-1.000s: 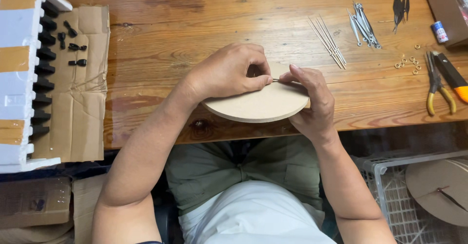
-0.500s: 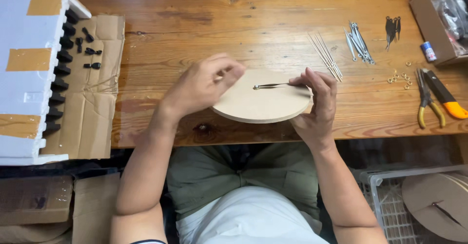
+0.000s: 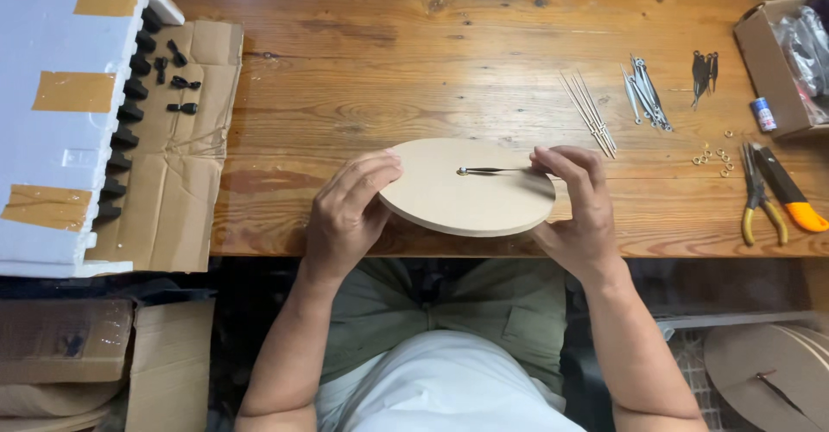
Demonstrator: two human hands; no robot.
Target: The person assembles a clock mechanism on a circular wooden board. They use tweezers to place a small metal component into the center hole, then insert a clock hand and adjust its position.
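Both hands are clamping the round wooden disc point(image 3: 466, 199) at the table's point(image 3: 345, 69) near edge, left hand point(image 3: 345, 212) gripping its left rim, right hand point(image 3: 579, 216) nearer the dark clock hand point(image 3: 496, 170) pointing rightward from centre.

Round disc point(image 3: 471, 199): pale matt fibreboard, smooth. Hand on disc point(image 3: 496, 170): thin dark metal. Table point(image 3: 414, 69): knotty varnished wood, slight sheen. Foam block point(image 3: 60, 121): white, grainy. Cardboard sheet point(image 3: 186, 190): creased, matt.
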